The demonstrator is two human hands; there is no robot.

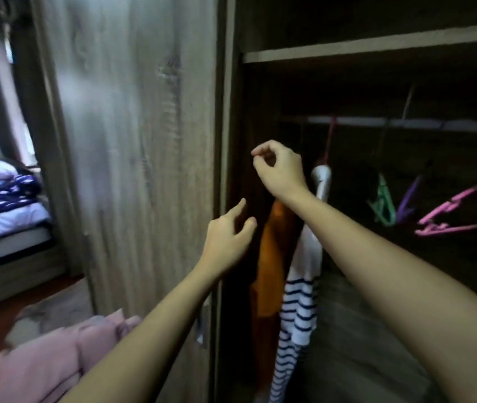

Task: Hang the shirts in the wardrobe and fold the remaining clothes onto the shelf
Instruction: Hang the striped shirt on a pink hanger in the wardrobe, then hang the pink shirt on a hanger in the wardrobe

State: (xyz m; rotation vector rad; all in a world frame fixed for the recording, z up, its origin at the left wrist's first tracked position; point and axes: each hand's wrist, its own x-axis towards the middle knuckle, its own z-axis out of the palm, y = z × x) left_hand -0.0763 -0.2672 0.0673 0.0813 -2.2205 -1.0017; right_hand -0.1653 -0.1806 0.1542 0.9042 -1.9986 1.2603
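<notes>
Both hands reach into the open wardrobe (144, 141), at its left end. The right hand (281, 170) is raised just below the rail (377, 122), its thumb and forefinger (260, 148) meeting in a pinch. The dark behind them hides whether anything thin lies between, so I cannot tell. It looks like a hand seating or nudging a hanger hook. The left hand (227, 239), at 7 o'clock from it, has its fingers (238, 209) apart and relaxed and holds nothing, probably to steady or part the cloth.

Two shirts already hang at 6 o'clock from the right hand: an orange shirt (269, 257) and, touching it on the right, a striped shirt (298, 309). They are bunched to the left, likely to keep the rail free. Spare hangers, green (382, 205), purple (407, 202) and pink (449, 210), dangle at 3 o'clock. The shelf (377, 46) runs above at 1 o'clock.

A pile of pink clothes (48, 362) waits at 7 o'clock, outside the wardrobe, so the folding seems not yet done. A bed (4, 222) shows at 9 o'clock.

No brand, label or writing can be read.
</notes>
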